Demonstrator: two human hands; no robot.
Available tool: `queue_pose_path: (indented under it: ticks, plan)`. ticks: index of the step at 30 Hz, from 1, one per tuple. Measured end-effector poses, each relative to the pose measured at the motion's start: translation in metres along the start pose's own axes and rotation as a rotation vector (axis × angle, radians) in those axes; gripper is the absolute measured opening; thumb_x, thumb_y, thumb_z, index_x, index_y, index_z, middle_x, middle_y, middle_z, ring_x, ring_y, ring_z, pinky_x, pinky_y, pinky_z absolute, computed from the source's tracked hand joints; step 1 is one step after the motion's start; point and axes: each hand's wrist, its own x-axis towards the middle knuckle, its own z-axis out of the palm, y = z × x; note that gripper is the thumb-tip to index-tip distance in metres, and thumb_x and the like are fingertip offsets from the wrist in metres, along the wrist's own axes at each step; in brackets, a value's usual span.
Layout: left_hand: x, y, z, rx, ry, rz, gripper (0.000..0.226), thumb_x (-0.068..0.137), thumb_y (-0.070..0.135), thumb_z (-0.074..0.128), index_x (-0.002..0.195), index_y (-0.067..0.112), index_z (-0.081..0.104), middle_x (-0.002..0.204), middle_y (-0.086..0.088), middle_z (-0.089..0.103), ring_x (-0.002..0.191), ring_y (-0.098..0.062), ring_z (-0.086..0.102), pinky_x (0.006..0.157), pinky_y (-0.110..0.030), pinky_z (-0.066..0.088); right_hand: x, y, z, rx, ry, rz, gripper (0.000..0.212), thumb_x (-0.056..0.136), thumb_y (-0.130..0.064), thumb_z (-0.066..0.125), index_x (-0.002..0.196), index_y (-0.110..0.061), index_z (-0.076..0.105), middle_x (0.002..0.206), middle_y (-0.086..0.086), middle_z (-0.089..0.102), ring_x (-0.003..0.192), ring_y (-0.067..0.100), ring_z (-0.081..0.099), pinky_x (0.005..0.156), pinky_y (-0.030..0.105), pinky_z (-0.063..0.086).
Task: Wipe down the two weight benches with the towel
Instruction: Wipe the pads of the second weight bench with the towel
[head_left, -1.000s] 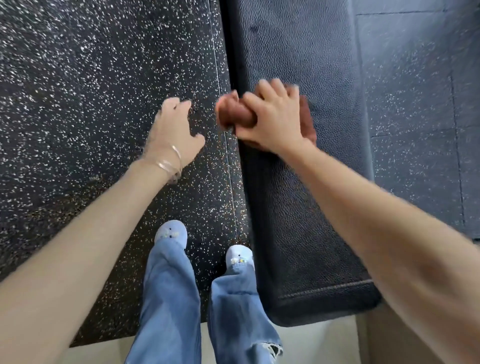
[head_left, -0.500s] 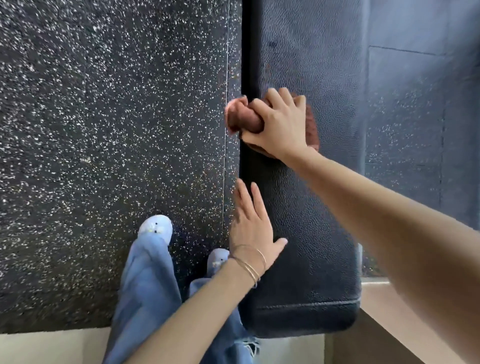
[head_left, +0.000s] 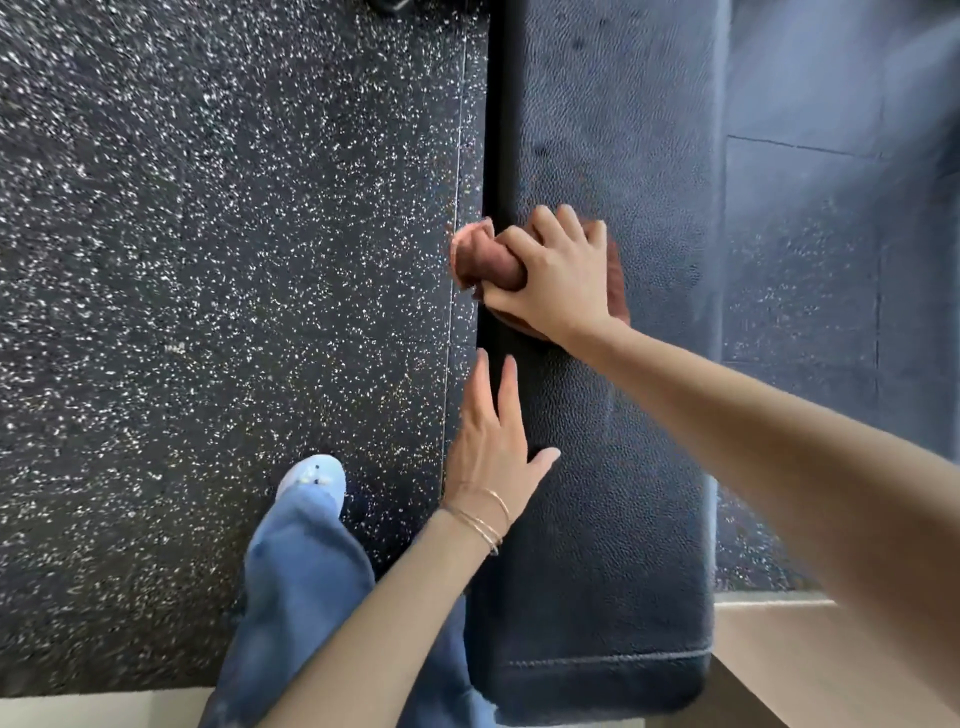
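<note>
- Right hand (head_left: 561, 275) grasps the bunched brown towel (head_left: 483, 257) at the dark bench (head_left: 613, 467) pad's 9 o'clock edge.
- Left hand (head_left: 493, 441), fingers straight, released, hovers at 6 o'clock from the towel.

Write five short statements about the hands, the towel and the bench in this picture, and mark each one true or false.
1. The right hand grips the towel at the left edge of the bench. True.
2. The left hand holds a spray bottle. False: it holds nothing and its fingers are straight.
3. The towel is white. False: it is reddish brown.
4. Thin bracelets sit on the left wrist. True.
5. The person is barefoot. False: a light blue shoe shows below the jeans leg.
</note>
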Motion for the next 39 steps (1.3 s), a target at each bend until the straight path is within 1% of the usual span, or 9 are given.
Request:
queue_pose_path:
  ticks: [4,9,13,17,21,27,31,35,39]
  plan:
    - [0.017,0.002,-0.003,-0.005,-0.015,0.013,0.111,0.074,0.056,0.065,0.149,0.012,-0.004,0.155,-0.019,-0.012,0.145,-0.032,0.004,0.116,-0.035,0.021,0.066,0.011,0.008,-0.023,-0.011,0.085,0.042,0.066,-0.056,0.058,0.090,-0.022,0.062,0.098,0.006,0.059,0.100,0.028,0.053,0.079,0.042,0.034]
    - [0.051,-0.011,-0.007,-0.036,-0.044,0.083,0.124,0.066,0.064,0.067,0.141,0.030,-0.025,0.154,-0.013,-0.021,0.146,-0.029,-0.002,0.113,-0.035,0.025,0.154,0.044,0.016,-0.028,-0.036,0.130,0.049,0.066,-0.059,0.050,0.099,-0.025,0.060,0.107,0.004,0.057,0.108,0.027,0.048,0.085,0.042,0.032]
    - [0.064,-0.008,-0.020,-0.044,-0.081,0.065,0.119,0.065,0.059,0.071,0.148,0.026,-0.008,0.154,-0.019,-0.016,0.145,-0.034,0.006,0.111,-0.038,0.029,0.119,0.032,0.012,0.010,0.035,0.217,0.045,0.065,-0.056,0.055,0.092,-0.021,0.061,0.100,0.008,0.058,0.100,0.030,0.052,0.077,0.041,0.034]
    - [0.077,-0.009,-0.032,-0.036,-0.139,0.060,0.114,0.069,0.056,0.068,0.144,0.034,-0.014,0.154,-0.016,-0.018,0.145,-0.031,0.007,0.114,-0.035,0.020,0.057,0.020,0.002,0.031,0.029,0.098,0.036,0.062,-0.050,0.066,0.083,-0.020,0.066,0.085,0.008,0.060,0.085,0.031,0.057,0.070,0.042,0.039]
    - [0.088,-0.013,-0.036,-0.063,-0.160,0.122,0.118,0.067,0.055,0.071,0.139,0.040,-0.021,0.153,-0.016,-0.020,0.145,-0.032,0.003,0.114,-0.030,0.009,0.139,0.041,0.011,-0.026,-0.050,0.004,0.041,0.062,-0.053,0.061,0.084,-0.019,0.063,0.090,0.009,0.061,0.091,0.030,0.057,0.075,0.043,0.038]
    - [0.117,-0.020,-0.050,-0.095,-0.206,0.147,0.117,0.068,0.055,0.070,0.133,0.053,-0.027,0.151,-0.003,-0.024,0.144,-0.029,0.010,0.105,-0.037,0.038,0.256,0.083,0.024,-0.058,-0.044,0.234,0.053,0.066,-0.060,0.045,0.103,-0.025,0.058,0.113,0.004,0.056,0.115,0.026,0.046,0.091,0.044,0.031]
    - [0.138,-0.017,-0.067,-0.119,-0.207,0.172,0.107,0.073,0.047,0.070,0.142,0.041,-0.012,0.153,-0.013,-0.019,0.145,-0.030,0.003,0.114,-0.034,0.022,0.198,0.071,0.012,-0.010,-0.002,0.223,0.046,0.068,-0.057,0.052,0.093,-0.019,0.061,0.101,0.009,0.058,0.101,0.029,0.052,0.080,0.041,0.033]
    - [0.149,-0.009,-0.076,-0.121,-0.177,0.144,0.097,0.077,0.039,0.069,0.148,0.028,0.003,0.155,-0.015,-0.013,0.145,-0.031,0.006,0.114,-0.034,0.021,0.127,0.070,0.001,0.034,0.011,0.127,0.039,0.067,-0.048,0.067,0.090,-0.017,0.069,0.085,0.011,0.059,0.085,0.032,0.057,0.072,0.041,0.037]
    - [0.159,-0.001,-0.080,-0.082,-0.164,0.157,0.097,0.078,0.040,0.068,0.149,0.021,0.006,0.154,-0.022,-0.011,0.144,-0.036,0.005,0.116,-0.036,0.014,0.137,0.090,-0.001,0.011,-0.047,-0.045,0.038,0.067,-0.049,0.064,0.084,-0.016,0.068,0.080,0.011,0.059,0.079,0.031,0.058,0.071,0.041,0.041]
